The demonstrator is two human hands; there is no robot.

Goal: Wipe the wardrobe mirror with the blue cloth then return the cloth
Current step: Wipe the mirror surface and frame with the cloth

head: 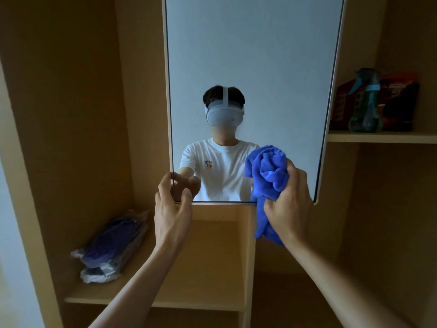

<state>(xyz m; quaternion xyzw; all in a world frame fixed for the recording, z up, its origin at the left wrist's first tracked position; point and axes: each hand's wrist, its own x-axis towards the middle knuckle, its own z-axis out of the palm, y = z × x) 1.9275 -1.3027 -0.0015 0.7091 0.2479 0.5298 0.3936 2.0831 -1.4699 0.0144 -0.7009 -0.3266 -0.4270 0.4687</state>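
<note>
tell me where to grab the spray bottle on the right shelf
Take the spray bottle by its narrow neck just under the teal collar, coming from the open front of the shelf. It stands upright, its body widens below, and red packets crowd behind and right of it.

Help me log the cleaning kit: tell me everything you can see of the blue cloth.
The blue cloth is bright blue, soft and fuzzy like microfibre, bunched into a wad of folds. The right hand grips it around the middle. The bunched top rises above the hand, in front of the lower right of the mirror, and a loose tail hangs below the hand. Whether it touches the glass cannot be told.
</note>
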